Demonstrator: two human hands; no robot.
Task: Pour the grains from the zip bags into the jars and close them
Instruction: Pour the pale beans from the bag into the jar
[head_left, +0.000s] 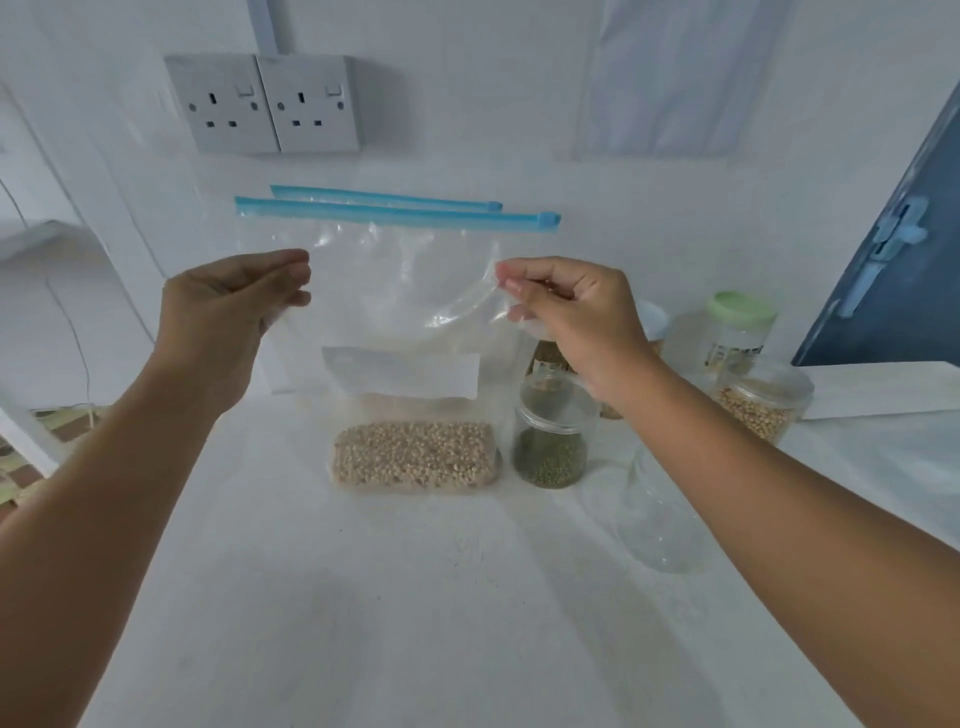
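While both hands hold the zip bag (400, 332) upright on the counter (363, 597), pouring from it has not begun.

The left hand (228, 306) pinches the bag's left edge and the right hand (566, 306) pinches its right edge, both below the blue zip strip (395, 214), which appears open, its two lips standing apart. The pale grains (415, 454) all lie at the bag's bottom, which rests on the counter. Just beside it to the right stands a jar of green grains (550, 441), seemingly lidded, and farther right a jar of pale grains (758, 405) and a green-lidded jar (737, 332). An empty clear jar (660, 514), without lid, stands nearest the right forearm. Judgement: some jars look filled; this bag remains to be emptied, presumably into the empty jar, and that jar closed.
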